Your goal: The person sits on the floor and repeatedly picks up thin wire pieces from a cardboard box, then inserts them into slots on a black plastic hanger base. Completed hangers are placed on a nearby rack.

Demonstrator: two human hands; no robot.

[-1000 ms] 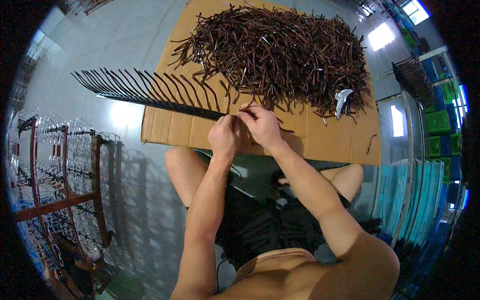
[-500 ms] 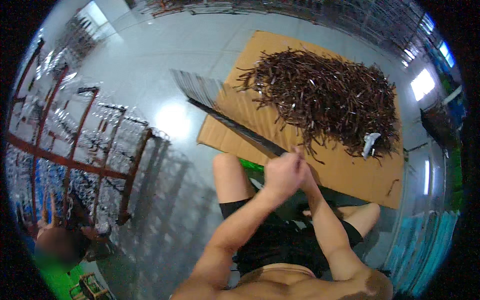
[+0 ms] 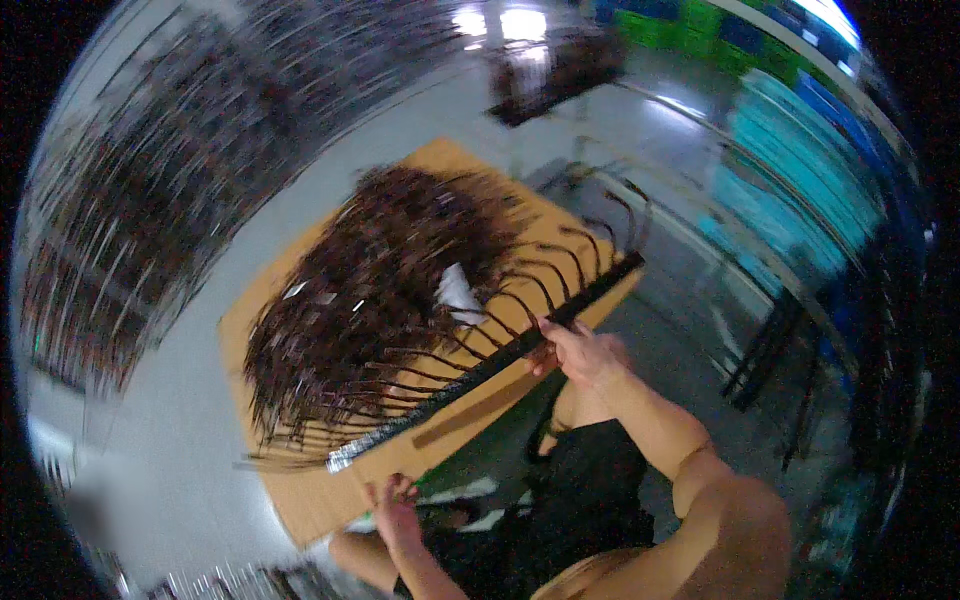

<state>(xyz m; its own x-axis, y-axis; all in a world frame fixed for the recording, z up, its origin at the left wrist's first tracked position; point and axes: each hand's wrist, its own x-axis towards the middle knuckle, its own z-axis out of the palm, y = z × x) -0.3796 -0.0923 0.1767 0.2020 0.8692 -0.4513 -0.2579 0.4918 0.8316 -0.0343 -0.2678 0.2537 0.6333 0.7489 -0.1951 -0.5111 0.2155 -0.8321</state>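
My right hand (image 3: pixel 585 358) grips a long dark bar (image 3: pixel 470 376) right of its middle. From the bar's far side sticks out a row of thin, curved, dark strips, like comb teeth. The bar slants over the near part of a cardboard sheet (image 3: pixel 300 515), its right end higher in the picture. My left hand (image 3: pixel 394 508) is off the bar, just below its left end, fingers apart and slightly curled with nothing seen in them. Beyond the bar a heap of loose dark-brown strips (image 3: pixel 370 290) covers much of the cardboard. A crumpled white piece (image 3: pixel 458 295) rests on the heap's right side.
Cyan stacked material (image 3: pixel 800 190) stands at the right, past metal rails. A dark bundle (image 3: pixel 555 75) sits on the floor at the back. Racks hung with dark strips (image 3: pixel 130 220) line the left. My legs lie folded at the cardboard's near edge. Motion blurs much of this.
My view has swung to the right. Both hands were together at the bar's right end; now my left hand is off it, and the bar lies across in front, held in my right hand.
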